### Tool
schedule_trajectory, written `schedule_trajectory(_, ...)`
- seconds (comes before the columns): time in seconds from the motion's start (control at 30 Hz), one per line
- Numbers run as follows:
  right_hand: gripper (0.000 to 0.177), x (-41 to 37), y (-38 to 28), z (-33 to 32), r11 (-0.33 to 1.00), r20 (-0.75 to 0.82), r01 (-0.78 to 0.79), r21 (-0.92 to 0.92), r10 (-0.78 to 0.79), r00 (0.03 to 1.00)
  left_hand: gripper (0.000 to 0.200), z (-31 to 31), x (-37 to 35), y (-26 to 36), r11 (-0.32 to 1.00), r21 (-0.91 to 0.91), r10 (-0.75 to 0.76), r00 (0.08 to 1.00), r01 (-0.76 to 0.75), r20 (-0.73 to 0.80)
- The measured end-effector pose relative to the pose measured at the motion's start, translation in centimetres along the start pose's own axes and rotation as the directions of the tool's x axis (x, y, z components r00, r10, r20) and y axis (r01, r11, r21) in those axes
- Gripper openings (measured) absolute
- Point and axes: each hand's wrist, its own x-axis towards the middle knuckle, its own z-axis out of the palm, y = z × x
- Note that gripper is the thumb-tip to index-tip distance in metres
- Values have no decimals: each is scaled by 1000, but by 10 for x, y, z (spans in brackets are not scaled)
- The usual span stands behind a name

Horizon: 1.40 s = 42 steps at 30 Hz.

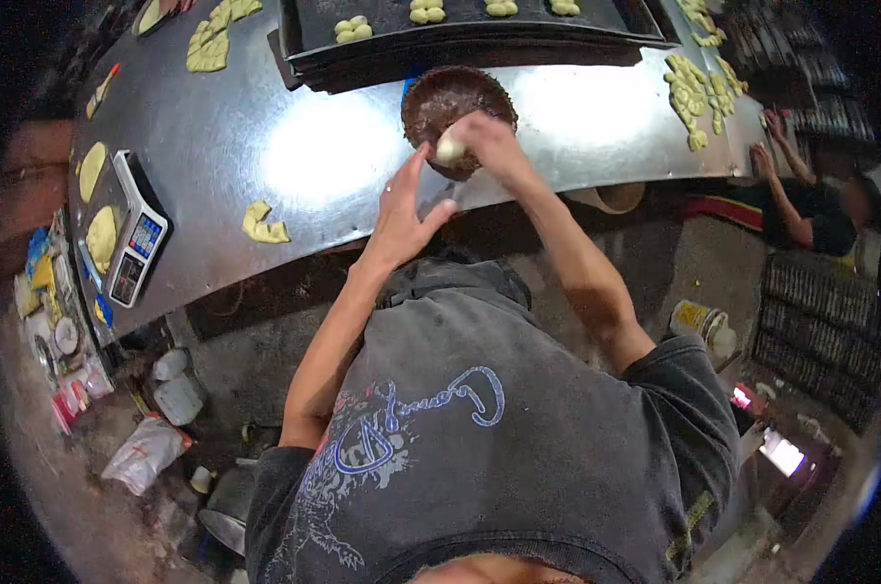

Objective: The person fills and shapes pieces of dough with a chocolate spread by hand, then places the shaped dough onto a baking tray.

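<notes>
A round brown bowl (431, 107) with a dark, rough-looking filling or crust stands at the table's near edge. My right hand (491, 144) is over its near side, blurred, with fingers curled round a pale rounded lump (450, 146) that looks like dough. Just left of the bowl, my left hand (406, 216) is held up, its thumb and fingers spread and a ring on one finger. Its fingertips come close to the lump; whether they touch cannot be made out. Nothing is visible in the left palm.
Beyond the bowl is a dark baking tray (402, 44) with clusters of dough balls. A dough scrap (263, 224) and a digital scale (137, 234) are on the metal table (217, 175) to my left. Dough strips (689, 92) lie at right, near a co-worker's arms (776, 161).
</notes>
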Motion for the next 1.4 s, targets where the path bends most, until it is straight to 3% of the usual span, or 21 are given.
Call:
schedule_trajectory(0.03,18,25,30,-12,966,-155,34,-256,-75,985,64,-4,-7,-5,972,-128,-187,978,197,86)
schedule_trajectory(0.07,19,36,41,-17,893,-194,46,-447,-147,970,59,-8,-15,-9,889,-239,-351,916,391,194)
schedule_trajectory(0.13,22,58,58,-23,644,-222,40,-764,-321,921,50,-20,-30,-17,915,-155,-348,923,372,163)
schedule_trajectory(0.27,25,67,115,-17,330,-14,194,-924,-536,844,40,-38,-65,-27,839,-182,-516,856,512,31)
schedule_trajectory(0.33,25,67,59,-18,543,-150,-49,-838,-143,978,39,-50,-73,-30,813,-239,-549,836,532,-7)
schedule_trajectory(0.37,25,66,37,-14,600,-189,-198,-775,79,979,39,-56,-78,-30,797,-264,-567,823,543,-22)
schedule_trajectory(0.4,26,72,60,-25,812,-246,-126,-571,-23,969,37,-60,-78,-28,780,-326,-578,815,535,-45)
schedule_trajectory(0.43,26,75,54,-38,943,-121,-2,-334,-41,992,38,-65,-77,-26,767,-333,-593,804,549,-41)
schedule_trajectory(0.47,25,75,51,-45,985,-162,-173,21,174,971,38,-71,-74,-24,755,-343,-605,795,559,-37)
schedule_trajectory(0.5,24,70,35,-47,875,-124,-312,371,380,917,38,-77,-69,-24,744,-353,-616,787,567,-36)
schedule_trajectory(0.6,24,50,3,-30,827,-41,-211,521,271,962,38,-93,-51,-18,739,-472,-553,833,480,-18)
schedule_trajectory(0.7,22,11,-67,33,623,85,-154,767,140,987,40,-111,-30,-4,816,-452,-410,912,361,-10)
schedule_trajectory(0.77,25,2,-76,68,467,260,-219,857,-25,965,40,-122,-20,7,894,-356,-302,953,274,-24)
schedule_trajectory(0.83,33,-15,-102,117,434,312,-291,853,22,950,40,-129,-14,7,968,-213,-153,986,135,-71)
schedule_trajectory(1.0,34,-24,-143,199,603,169,-111,790,-41,985,31,-167,-20,0,894,-405,-326,900,193,-291)
schedule_trajectory(1.1,31,-25,-150,226,851,17,209,482,-247,969,30,-187,-31,-14,875,-442,-346,895,199,-282)
schedule_trajectory(1.13,27,-26,-153,232,938,5,275,213,-283,959,29,-194,-34,-16,838,-498,-388,885,223,-257)
schedule_trajectory(1.23,24,-23,-154,249,964,72,260,53,-264,962,27,-217,-44,-28,802,-557,-368,913,216,-176)
schedule_trajectory(1.27,23,-23,-159,247,978,192,106,181,-141,971,25,-224,-48,-29,795,-577,-342,924,186,-173)
schedule_trajectory(1.37,22,-20,-154,229,931,474,-220,291,60,878,23,-239,-52,-25,792,-597,-235,966,127,-105)
schedule_trajectory(1.4,23,-21,-151,225,930,441,-217,296,68,895,23,-242,-54,-33,809,-577,-186,981,116,-64)
